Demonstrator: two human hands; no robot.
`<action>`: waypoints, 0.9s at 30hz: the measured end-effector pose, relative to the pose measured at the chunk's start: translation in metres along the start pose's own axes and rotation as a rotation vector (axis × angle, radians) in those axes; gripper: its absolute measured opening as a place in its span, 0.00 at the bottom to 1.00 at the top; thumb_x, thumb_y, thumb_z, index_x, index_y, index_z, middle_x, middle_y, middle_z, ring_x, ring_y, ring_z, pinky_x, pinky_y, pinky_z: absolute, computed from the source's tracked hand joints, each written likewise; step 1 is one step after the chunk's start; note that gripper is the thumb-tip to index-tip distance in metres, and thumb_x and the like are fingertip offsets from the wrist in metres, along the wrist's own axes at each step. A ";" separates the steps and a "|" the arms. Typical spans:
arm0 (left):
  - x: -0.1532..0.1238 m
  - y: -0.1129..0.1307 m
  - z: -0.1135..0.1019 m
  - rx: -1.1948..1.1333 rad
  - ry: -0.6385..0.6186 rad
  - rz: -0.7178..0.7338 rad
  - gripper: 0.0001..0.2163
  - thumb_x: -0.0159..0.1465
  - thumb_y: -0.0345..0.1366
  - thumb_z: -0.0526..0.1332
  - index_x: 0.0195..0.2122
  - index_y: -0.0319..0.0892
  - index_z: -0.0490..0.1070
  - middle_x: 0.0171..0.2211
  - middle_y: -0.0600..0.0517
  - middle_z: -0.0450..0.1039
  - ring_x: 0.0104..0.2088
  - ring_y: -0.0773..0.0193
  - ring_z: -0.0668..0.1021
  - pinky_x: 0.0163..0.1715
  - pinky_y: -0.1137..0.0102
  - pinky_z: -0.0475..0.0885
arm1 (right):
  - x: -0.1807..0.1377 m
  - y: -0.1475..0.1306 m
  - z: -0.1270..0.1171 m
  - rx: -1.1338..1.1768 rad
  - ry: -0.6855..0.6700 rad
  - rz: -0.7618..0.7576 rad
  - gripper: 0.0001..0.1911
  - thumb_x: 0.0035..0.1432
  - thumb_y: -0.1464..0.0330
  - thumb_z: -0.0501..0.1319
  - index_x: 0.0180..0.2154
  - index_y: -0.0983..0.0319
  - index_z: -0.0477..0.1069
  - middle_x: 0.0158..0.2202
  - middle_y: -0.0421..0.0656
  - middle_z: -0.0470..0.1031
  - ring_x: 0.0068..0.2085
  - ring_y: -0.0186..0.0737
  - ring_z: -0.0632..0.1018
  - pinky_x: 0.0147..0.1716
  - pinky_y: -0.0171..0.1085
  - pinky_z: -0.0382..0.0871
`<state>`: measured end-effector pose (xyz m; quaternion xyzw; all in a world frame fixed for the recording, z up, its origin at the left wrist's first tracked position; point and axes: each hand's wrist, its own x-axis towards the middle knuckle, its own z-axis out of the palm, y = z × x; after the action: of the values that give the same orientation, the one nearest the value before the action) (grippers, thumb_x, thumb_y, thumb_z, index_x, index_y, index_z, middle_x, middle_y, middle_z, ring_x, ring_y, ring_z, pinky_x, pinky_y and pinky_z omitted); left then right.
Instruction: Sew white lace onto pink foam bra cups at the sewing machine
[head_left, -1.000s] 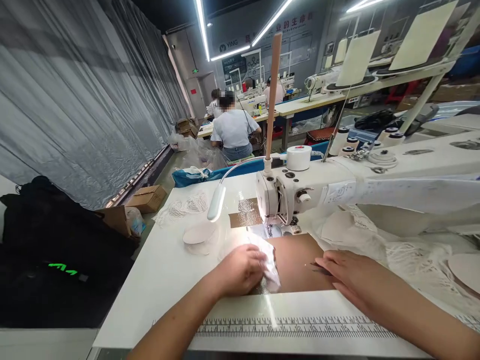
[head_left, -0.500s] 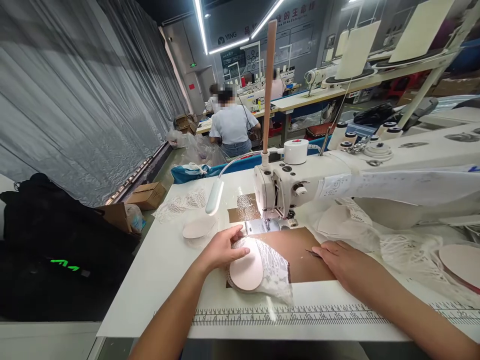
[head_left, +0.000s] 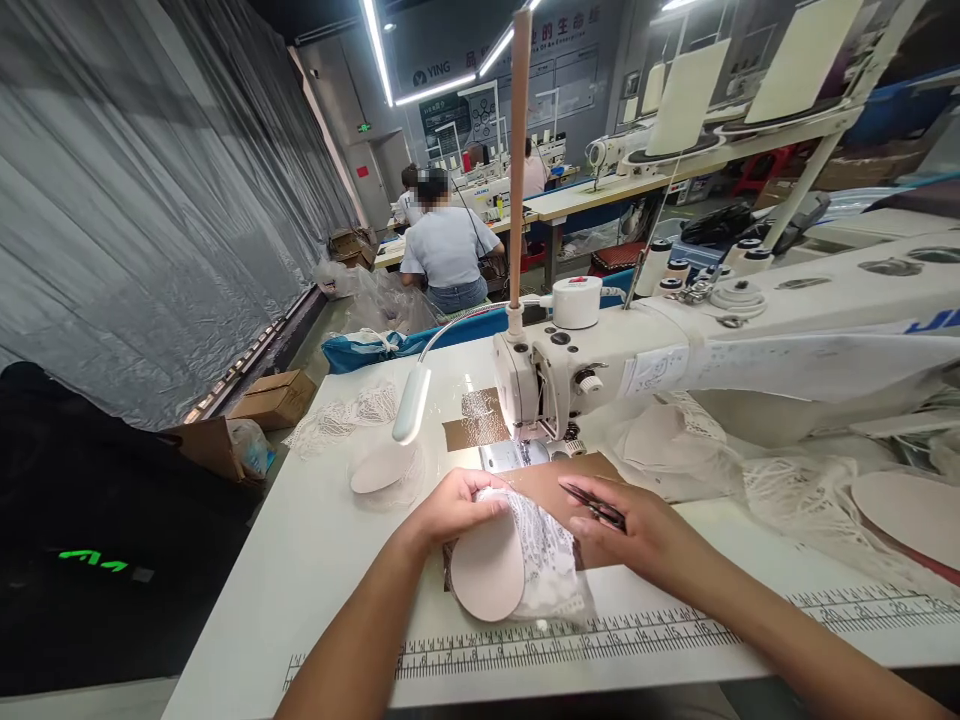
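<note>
My left hand [head_left: 450,508] pinches the top edge of a pale pink oval pad [head_left: 487,570] with white lace [head_left: 551,560] over it, on the white table [head_left: 330,560]. My right hand [head_left: 637,528] is closed on small dark thread snips [head_left: 592,505], their tips pointing toward the lace. Both hands are just in front of the needle area of the white sewing machine [head_left: 600,365]. A brown sheet [head_left: 559,478] lies under the piece.
A lamp head [head_left: 411,405] hangs over another pad [head_left: 379,468] and lace [head_left: 337,420] at left. More lace and pads [head_left: 907,505] pile at right. A printed ruler [head_left: 570,640] runs along the front edge. A person [head_left: 442,250] sits at a far table. Cardboard boxes [head_left: 274,397] on the floor.
My right hand moved left from the brown sheet toward the lace piece, with the snips now showing in its fingers. My left hand keeps hold of the pad, which was unfolded from a bunch.
</note>
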<state>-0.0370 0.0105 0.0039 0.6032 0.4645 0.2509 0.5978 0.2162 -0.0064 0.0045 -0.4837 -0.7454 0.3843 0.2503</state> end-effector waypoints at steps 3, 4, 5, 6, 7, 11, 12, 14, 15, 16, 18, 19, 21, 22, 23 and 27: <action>-0.002 -0.002 0.001 -0.050 0.023 0.012 0.17 0.56 0.47 0.65 0.35 0.36 0.74 0.31 0.48 0.72 0.29 0.66 0.71 0.27 0.74 0.64 | 0.015 -0.007 0.011 0.060 -0.054 0.011 0.29 0.53 0.58 0.60 0.55 0.62 0.66 0.54 0.49 0.70 0.52 0.50 0.72 0.49 0.43 0.68; -0.003 -0.003 0.001 -0.069 0.033 0.022 0.17 0.55 0.48 0.65 0.34 0.35 0.74 0.31 0.48 0.71 0.29 0.66 0.71 0.27 0.74 0.64 | 0.018 -0.008 0.014 0.047 -0.074 0.003 0.27 0.53 0.59 0.60 0.53 0.62 0.68 0.51 0.49 0.72 0.50 0.50 0.73 0.47 0.43 0.68; -0.003 -0.004 0.001 -0.088 0.044 0.035 0.17 0.55 0.48 0.65 0.32 0.35 0.74 0.31 0.48 0.70 0.29 0.66 0.70 0.27 0.74 0.64 | 0.021 -0.009 0.017 0.032 -0.090 -0.003 0.23 0.53 0.60 0.59 0.50 0.62 0.71 0.47 0.48 0.75 0.47 0.49 0.75 0.44 0.42 0.69; -0.003 -0.005 0.001 -0.104 0.054 0.048 0.17 0.55 0.48 0.66 0.31 0.35 0.74 0.31 0.49 0.70 0.29 0.66 0.70 0.27 0.74 0.63 | 0.022 -0.010 0.018 0.019 -0.102 -0.007 0.18 0.54 0.61 0.58 0.44 0.62 0.73 0.42 0.46 0.77 0.42 0.47 0.76 0.40 0.40 0.69; -0.004 -0.005 0.001 -0.117 0.063 0.054 0.17 0.54 0.48 0.66 0.31 0.35 0.74 0.31 0.49 0.69 0.29 0.67 0.70 0.27 0.74 0.63 | 0.023 -0.010 0.020 0.008 -0.099 -0.004 0.14 0.55 0.61 0.57 0.38 0.62 0.74 0.36 0.44 0.78 0.37 0.45 0.76 0.34 0.38 0.69; -0.004 -0.007 0.001 -0.167 0.062 0.004 0.17 0.55 0.48 0.65 0.31 0.36 0.72 0.26 0.52 0.67 0.25 0.70 0.67 0.24 0.75 0.60 | 0.020 -0.009 0.020 -0.022 -0.038 0.006 0.12 0.57 0.62 0.54 0.26 0.61 0.67 0.24 0.39 0.71 0.27 0.38 0.72 0.22 0.33 0.60; -0.004 -0.007 0.002 -0.178 0.058 -0.011 0.17 0.55 0.49 0.65 0.31 0.36 0.71 0.25 0.53 0.66 0.24 0.70 0.67 0.24 0.75 0.60 | 0.019 -0.009 0.020 -0.025 -0.027 -0.007 0.12 0.57 0.62 0.54 0.26 0.61 0.66 0.24 0.38 0.71 0.27 0.37 0.71 0.22 0.33 0.59; -0.004 -0.007 0.003 -0.183 0.051 -0.029 0.18 0.55 0.49 0.64 0.31 0.36 0.70 0.25 0.53 0.66 0.24 0.70 0.67 0.23 0.75 0.60 | 0.017 -0.008 0.020 -0.037 0.000 -0.045 0.12 0.58 0.63 0.53 0.26 0.61 0.66 0.24 0.38 0.70 0.27 0.37 0.71 0.21 0.33 0.59; -0.004 -0.006 0.004 -0.177 0.052 -0.031 0.17 0.55 0.49 0.64 0.31 0.36 0.70 0.26 0.53 0.66 0.24 0.70 0.67 0.23 0.75 0.61 | 0.016 -0.008 0.020 -0.044 0.018 -0.067 0.12 0.59 0.63 0.53 0.26 0.60 0.67 0.24 0.38 0.70 0.27 0.37 0.71 0.21 0.33 0.59; -0.005 -0.005 0.004 -0.167 0.054 -0.031 0.17 0.55 0.48 0.64 0.31 0.36 0.70 0.26 0.52 0.67 0.25 0.70 0.68 0.24 0.76 0.61 | 0.016 -0.007 0.020 -0.052 0.038 -0.087 0.13 0.59 0.63 0.52 0.26 0.60 0.67 0.23 0.38 0.70 0.26 0.37 0.71 0.21 0.33 0.60; -0.005 -0.003 0.005 -0.146 0.055 -0.034 0.17 0.56 0.48 0.65 0.32 0.36 0.71 0.28 0.52 0.68 0.27 0.69 0.69 0.25 0.75 0.62 | 0.015 -0.007 0.021 -0.065 0.080 -0.125 0.13 0.59 0.63 0.52 0.27 0.60 0.69 0.22 0.38 0.70 0.25 0.37 0.72 0.20 0.33 0.61; -0.005 -0.003 0.006 -0.137 0.056 -0.040 0.17 0.56 0.48 0.65 0.33 0.36 0.71 0.28 0.52 0.68 0.27 0.69 0.69 0.25 0.75 0.63 | 0.015 -0.007 0.020 -0.072 0.097 -0.139 0.13 0.60 0.63 0.52 0.27 0.60 0.69 0.22 0.38 0.70 0.25 0.37 0.72 0.20 0.33 0.62; -0.005 -0.003 0.006 -0.120 0.066 -0.052 0.17 0.55 0.48 0.65 0.32 0.36 0.71 0.26 0.53 0.67 0.25 0.70 0.68 0.24 0.76 0.62 | 0.015 -0.007 0.019 -0.097 0.119 -0.146 0.14 0.61 0.63 0.51 0.27 0.60 0.70 0.22 0.38 0.71 0.24 0.37 0.72 0.20 0.33 0.64; -0.005 -0.003 0.006 -0.113 0.075 -0.056 0.17 0.55 0.48 0.65 0.31 0.36 0.70 0.25 0.53 0.66 0.24 0.71 0.67 0.22 0.77 0.61 | 0.015 -0.006 0.019 -0.113 0.133 -0.141 0.14 0.61 0.63 0.51 0.28 0.59 0.70 0.23 0.38 0.72 0.24 0.37 0.73 0.20 0.33 0.65; -0.005 -0.004 0.006 -0.108 0.084 -0.057 0.17 0.55 0.48 0.65 0.29 0.36 0.70 0.24 0.54 0.65 0.23 0.71 0.66 0.21 0.77 0.60 | 0.014 -0.005 0.018 -0.133 0.153 -0.137 0.14 0.62 0.62 0.51 0.30 0.59 0.70 0.25 0.38 0.73 0.26 0.37 0.74 0.21 0.34 0.66; -0.005 -0.006 0.007 -0.133 0.093 -0.062 0.18 0.54 0.49 0.65 0.30 0.36 0.71 0.24 0.53 0.67 0.24 0.70 0.68 0.22 0.76 0.62 | 0.009 0.001 0.018 -0.227 0.284 -0.258 0.17 0.65 0.63 0.47 0.51 0.59 0.65 0.44 0.45 0.76 0.43 0.42 0.77 0.36 0.38 0.73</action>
<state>-0.0349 0.0019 -0.0019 0.5355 0.4924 0.2902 0.6218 0.1992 -0.0037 -0.0065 -0.4587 -0.7968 0.1907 0.3440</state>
